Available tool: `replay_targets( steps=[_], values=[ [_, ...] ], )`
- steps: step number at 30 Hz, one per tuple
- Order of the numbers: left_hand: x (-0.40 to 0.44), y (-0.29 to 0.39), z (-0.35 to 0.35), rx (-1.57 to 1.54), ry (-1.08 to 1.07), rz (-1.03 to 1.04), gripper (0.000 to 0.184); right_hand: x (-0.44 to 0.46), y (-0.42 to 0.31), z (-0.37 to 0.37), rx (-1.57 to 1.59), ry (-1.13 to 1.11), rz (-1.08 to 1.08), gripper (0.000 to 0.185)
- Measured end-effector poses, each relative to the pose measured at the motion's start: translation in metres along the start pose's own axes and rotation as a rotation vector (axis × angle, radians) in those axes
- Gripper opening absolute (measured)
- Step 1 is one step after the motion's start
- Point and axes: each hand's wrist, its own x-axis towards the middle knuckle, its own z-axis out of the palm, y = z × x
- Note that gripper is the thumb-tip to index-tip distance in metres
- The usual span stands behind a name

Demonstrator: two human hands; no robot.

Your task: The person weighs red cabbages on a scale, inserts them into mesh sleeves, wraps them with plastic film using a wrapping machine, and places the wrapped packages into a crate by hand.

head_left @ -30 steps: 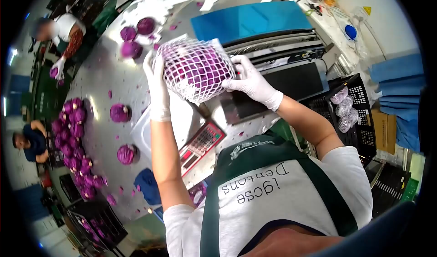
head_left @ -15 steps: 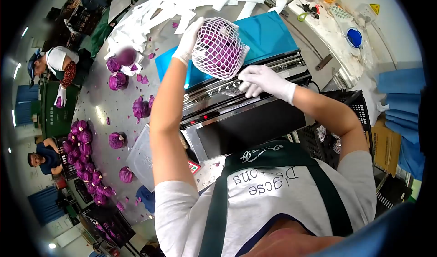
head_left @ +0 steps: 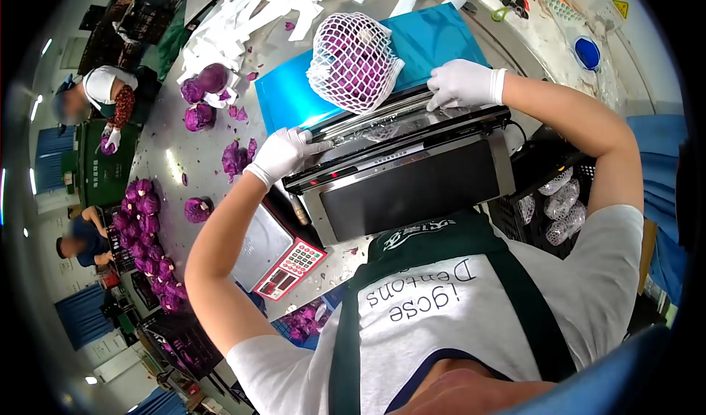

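Observation:
A purple cabbage in a white foam net (head_left: 354,62) rests on the blue sheet (head_left: 434,44) at the back of the wrapping machine (head_left: 412,191). Clear plastic film (head_left: 382,130) lies across the slot at the machine's top. At the left end of this film, my left hand (head_left: 283,154), in a white glove, has its fingers closed. My right hand (head_left: 465,86), gloved too, is curled at the film's right end; its fingertips are partly hidden. Neither hand touches the cabbage.
A red and white scale (head_left: 287,268) stands left of the machine. Loose purple cabbages (head_left: 151,246) lie along the table (head_left: 165,183), with white foam strips (head_left: 250,18) behind. Netted items fill a black crate (head_left: 562,205) at right. A co-worker (head_left: 107,95) works at far left.
My left hand has let go of the netted cabbage, now on the blue sheet, and come down to the machine's left end. My right hand has moved right and up along the slot.

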Motion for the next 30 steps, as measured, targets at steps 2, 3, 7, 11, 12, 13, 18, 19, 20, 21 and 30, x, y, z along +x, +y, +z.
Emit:
replay_targets(
  steps=[2, 3, 7, 11, 12, 13, 18, 19, 20, 21, 30],
  values=[
    [-0.007, 0.002, 0.008, -0.113, 0.047, -0.075, 0.040, -0.011, -0.007, 0.002, 0.144, 0.062, 0.138, 0.016],
    [-0.016, 0.005, 0.014, -0.234, 0.113, -0.106, 0.034, -0.016, -0.021, -0.004, 0.233, 0.073, 0.244, 0.013],
    [-0.045, 0.054, -0.081, -0.900, 0.022, -0.438, 0.011, -0.025, -0.090, -0.106, 0.806, -0.255, 0.596, 0.013],
    [-0.056, 0.031, -0.149, -1.321, 0.902, -0.180, 0.012, -0.019, -0.067, -0.173, 1.015, 0.555, 0.265, 0.018],
    [-0.038, 0.014, -0.159, -1.268, 1.149, -0.243, 0.011, -0.010, -0.049, -0.176, 0.960, 0.818, 0.205, 0.022],
    [-0.011, 0.005, -0.168, -1.150, 1.250, -0.448, 0.011, 0.009, -0.026, -0.173, 0.873, 1.077, 0.207, 0.030],
    [0.070, -0.113, -0.006, 0.020, 0.321, -0.585, 0.036, 0.074, 0.090, -0.043, 0.114, 0.347, 0.464, 0.045],
    [0.080, -0.086, 0.006, -0.157, 0.348, -0.427, 0.032, 0.080, 0.052, -0.044, 0.360, 0.197, 0.489, 0.052],
    [0.086, -0.060, 0.010, -0.257, 0.443, -0.421, 0.041, 0.078, 0.057, -0.010, 0.243, 0.358, 0.425, 0.059],
    [0.092, -0.040, 0.013, -0.359, 0.536, -0.411, 0.050, 0.077, 0.064, 0.024, 0.127, 0.516, 0.361, 0.068],
    [0.105, 0.008, 0.001, -1.481, 0.635, -0.345, 0.045, 0.104, 0.015, 0.004, 1.167, 0.613, 0.330, 0.072]
  ],
)
